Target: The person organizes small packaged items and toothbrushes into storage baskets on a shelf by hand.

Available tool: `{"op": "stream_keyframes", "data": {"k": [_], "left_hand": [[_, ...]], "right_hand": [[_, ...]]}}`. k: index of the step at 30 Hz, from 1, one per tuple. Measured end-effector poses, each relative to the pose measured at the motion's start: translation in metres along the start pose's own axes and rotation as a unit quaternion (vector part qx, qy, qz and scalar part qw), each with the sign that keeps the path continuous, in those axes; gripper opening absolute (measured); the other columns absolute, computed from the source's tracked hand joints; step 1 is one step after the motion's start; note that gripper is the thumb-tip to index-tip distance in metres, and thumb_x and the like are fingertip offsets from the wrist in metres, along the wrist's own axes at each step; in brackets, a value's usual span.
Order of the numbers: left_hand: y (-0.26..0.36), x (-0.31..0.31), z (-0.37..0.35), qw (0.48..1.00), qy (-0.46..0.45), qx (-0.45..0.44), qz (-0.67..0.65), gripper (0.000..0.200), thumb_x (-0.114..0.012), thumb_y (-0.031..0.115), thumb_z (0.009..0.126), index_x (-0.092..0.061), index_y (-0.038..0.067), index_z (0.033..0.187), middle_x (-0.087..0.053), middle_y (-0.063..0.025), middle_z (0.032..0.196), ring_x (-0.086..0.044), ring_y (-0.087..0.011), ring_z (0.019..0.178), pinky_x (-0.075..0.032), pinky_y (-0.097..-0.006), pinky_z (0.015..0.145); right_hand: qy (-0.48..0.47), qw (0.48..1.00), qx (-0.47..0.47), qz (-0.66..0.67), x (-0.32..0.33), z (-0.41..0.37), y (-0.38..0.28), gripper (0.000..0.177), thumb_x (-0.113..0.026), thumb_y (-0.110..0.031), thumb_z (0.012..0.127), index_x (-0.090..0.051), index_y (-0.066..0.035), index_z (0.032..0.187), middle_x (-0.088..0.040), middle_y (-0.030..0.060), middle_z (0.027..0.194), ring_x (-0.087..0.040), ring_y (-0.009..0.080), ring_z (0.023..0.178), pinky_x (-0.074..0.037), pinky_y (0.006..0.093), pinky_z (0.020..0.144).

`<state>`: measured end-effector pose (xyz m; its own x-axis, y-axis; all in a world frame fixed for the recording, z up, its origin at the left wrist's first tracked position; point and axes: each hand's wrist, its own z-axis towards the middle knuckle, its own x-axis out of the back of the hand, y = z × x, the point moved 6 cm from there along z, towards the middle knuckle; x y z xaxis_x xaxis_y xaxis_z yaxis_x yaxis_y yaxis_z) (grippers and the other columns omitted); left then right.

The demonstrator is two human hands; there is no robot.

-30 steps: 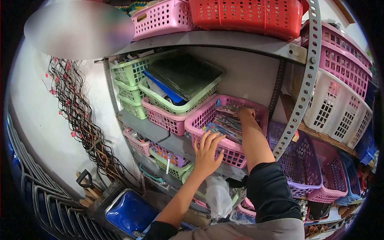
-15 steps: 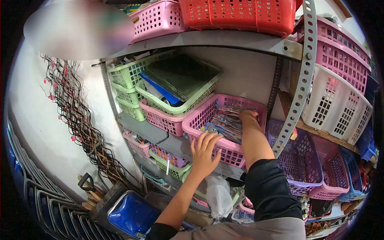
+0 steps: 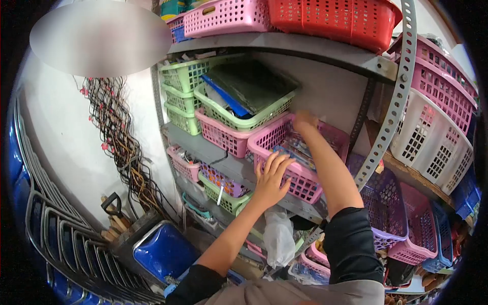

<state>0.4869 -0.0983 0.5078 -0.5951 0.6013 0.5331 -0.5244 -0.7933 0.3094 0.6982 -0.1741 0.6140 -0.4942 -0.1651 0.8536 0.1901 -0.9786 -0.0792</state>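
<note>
A pink plastic basket [image 3: 300,181] stands on the middle shelf and holds several flat packets [image 3: 301,147] in shiny plastic. Across its front rim lies my left hand [image 3: 273,178], fingers stretched out and apart. My right hand [image 3: 306,122] is over the far side of the same basket, wrist bent. Its fingers are mostly hidden, so I cannot see whether it grips the rim or a packet. Just left of this basket, a light green basket [image 3: 244,121] with a dark flat sheet [image 3: 254,84] and a blue folder [image 3: 223,95] sits on another pink basket [image 3: 221,134].
A perforated metal post [image 3: 394,107] rises right of my right arm. Red basket [image 3: 335,23] overhead; purple basket [image 3: 384,203] and white basket [image 3: 432,142] at right. A plastic bag [image 3: 278,239] hangs below the shelf. Stacked chairs [image 3: 76,223] and a blue seat [image 3: 165,251] are lower left.
My right hand has moved from the right part of the basket's contents to its far left side. My left hand stays on the front rim. The whole view has shifted slightly.
</note>
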Motion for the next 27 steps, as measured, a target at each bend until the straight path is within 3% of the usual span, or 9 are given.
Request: {"op": "stream_keyframes", "data": {"k": [2,6,12,13,14,16,18,19,27], "left_hand": [[0.000,-0.001,-0.003,1.000,0.009,-0.008,0.007,0.053,-0.060,0.023,0.078,-0.043,0.016,0.128,-0.038,-0.0067,0.134,-0.025,-0.0276,0.133,-0.015,-0.0546,0.104],[-0.001,0.002,-0.012,1.000,0.009,0.006,0.016,0.057,-0.060,0.023,0.077,-0.040,0.015,0.130,-0.034,-0.0081,0.138,-0.021,-0.0291,0.135,-0.014,-0.0617,0.102],[-0.024,0.027,-0.091,0.985,-0.130,0.078,0.088,0.063,-0.059,0.035,0.081,-0.036,0.012,0.135,-0.038,-0.0120,0.138,-0.019,-0.0300,0.136,-0.008,-0.0645,0.103],[-0.031,0.037,-0.112,0.986,-0.132,0.100,0.018,0.062,-0.059,0.034,0.080,-0.037,0.013,0.135,-0.039,-0.0109,0.137,-0.023,-0.0304,0.134,-0.010,-0.0630,0.102],[-0.036,0.046,-0.135,0.982,-0.131,0.125,-0.052,0.062,-0.059,0.033,0.080,-0.037,0.013,0.134,-0.040,-0.0098,0.137,-0.026,-0.0307,0.132,-0.012,-0.0616,0.102],[-0.054,0.062,-0.186,0.990,-0.095,0.097,0.027,0.056,-0.060,0.031,0.079,-0.043,0.012,0.130,-0.045,-0.0097,0.132,-0.039,-0.0304,0.123,-0.021,-0.0598,0.099],[-0.075,0.070,-0.250,0.947,-0.197,0.246,-0.056,0.051,-0.061,0.029,0.078,-0.050,0.010,0.123,-0.052,-0.0123,0.124,-0.048,-0.0302,0.115,-0.027,-0.0550,0.097],[-0.079,0.080,-0.279,0.952,-0.140,0.266,-0.056,0.045,-0.061,0.027,0.080,-0.053,0.009,0.120,-0.056,-0.0141,0.118,-0.052,-0.0313,0.109,-0.035,-0.0489,0.094],[-0.081,0.092,-0.525,0.869,-0.069,0.475,-0.118,0.037,-0.056,0.025,0.087,-0.055,0.006,0.119,-0.058,-0.0143,0.117,-0.057,-0.0284,0.104,-0.045,-0.0362,0.087]], "right_hand": [[0.007,0.993,0.119,-0.019,0.033,-0.032,-0.043,0.024,-0.058,-0.020,0.078,-0.069,-0.006,0.094,-0.066,0.0162,0.097,-0.065,0.0307,0.091,-0.053,0.0394,0.074],[0.115,0.963,0.237,0.056,0.082,-0.102,-0.107,0.016,-0.057,-0.013,0.074,-0.066,-0.003,0.081,-0.065,0.0170,0.071,-0.065,0.0338,0.068,-0.053,0.0414,0.060],[0.074,0.915,0.322,0.233,0.102,-0.259,-0.139,0.021,-0.060,-0.025,0.079,-0.061,-0.004,0.078,-0.062,0.0158,0.069,-0.062,0.0334,0.064,-0.049,0.0424,0.056],[0.056,0.903,0.326,0.273,0.096,-0.283,-0.139,0.022,-0.061,-0.026,0.080,-0.060,-0.004,0.077,-0.061,0.0152,0.068,-0.061,0.0332,0.064,-0.048,0.0422,0.055],[0.040,0.898,0.334,0.283,0.086,-0.305,-0.139,0.022,-0.061,-0.026,0.080,-0.060,-0.004,0.077,-0.061,0.0152,0.068,-0.061,0.0332,0.064,-0.048,0.0422,0.055],[-0.040,0.875,0.334,0.349,0.054,-0.342,-0.140,0.023,-0.061,-0.027,0.081,-0.060,-0.004,0.078,-0.061,0.0142,0.066,-0.061,0.0332,0.063,-0.047,0.0410,0.055],[-0.110,0.866,0.320,0.368,0.014,-0.379,-0.144,0.023,-0.060,-0.027,0.081,-0.061,-0.004,0.078,-0.061,0.0141,0.066,-0.061,0.0333,0.063,-0.047,0.0403,0.055],[-0.161,0.863,0.298,0.374,-0.012,-0.397,-0.146,0.024,-0.060,-0.027,0.082,-0.062,-0.004,0.079,-0.061,0.0140,0.067,-0.061,0.0334,0.063,-0.046,0.0396,0.055],[-0.443,0.789,0.281,0.319,-0.223,-0.587,-0.147,0.034,-0.064,-0.038,0.076,-0.067,-0.006,0.087,-0.064,0.0157,0.074,-0.062,0.0340,0.070,-0.048,0.0436,0.063]]}}
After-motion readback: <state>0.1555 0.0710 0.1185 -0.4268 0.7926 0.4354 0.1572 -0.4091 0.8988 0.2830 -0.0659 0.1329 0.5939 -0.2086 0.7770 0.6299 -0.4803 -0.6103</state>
